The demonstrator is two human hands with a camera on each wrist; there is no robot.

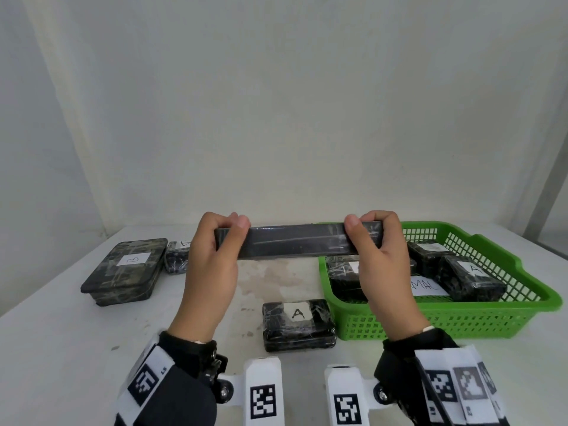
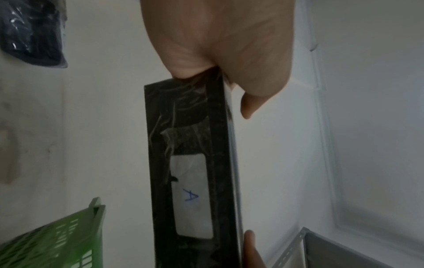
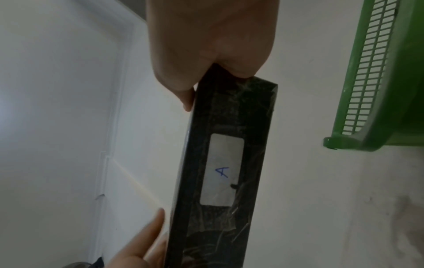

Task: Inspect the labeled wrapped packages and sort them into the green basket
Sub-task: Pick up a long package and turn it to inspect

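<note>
Both hands hold a long flat black wrapped package (image 1: pixel 299 241) level in the air above the table, its thin edge toward me. My left hand (image 1: pixel 221 238) grips its left end and my right hand (image 1: pixel 368 238) grips its right end. The wrist views show the underside of the package (image 2: pixel 192 172) (image 3: pixel 224 163), with a white label marked "A" (image 2: pixel 190 197) (image 3: pixel 222 172). The green basket (image 1: pixel 461 321) stands on the right with several wrapped packages inside. A small package marked "A" (image 1: pixel 298 325) lies in front of the basket's left corner.
A large wrapped package marked "B" (image 1: pixel 124 270) lies at the left. Beside it sits a smaller dark package (image 1: pixel 178 256), partly behind my left hand. A white wall closes the back of the white table (image 1: pixel 61 348).
</note>
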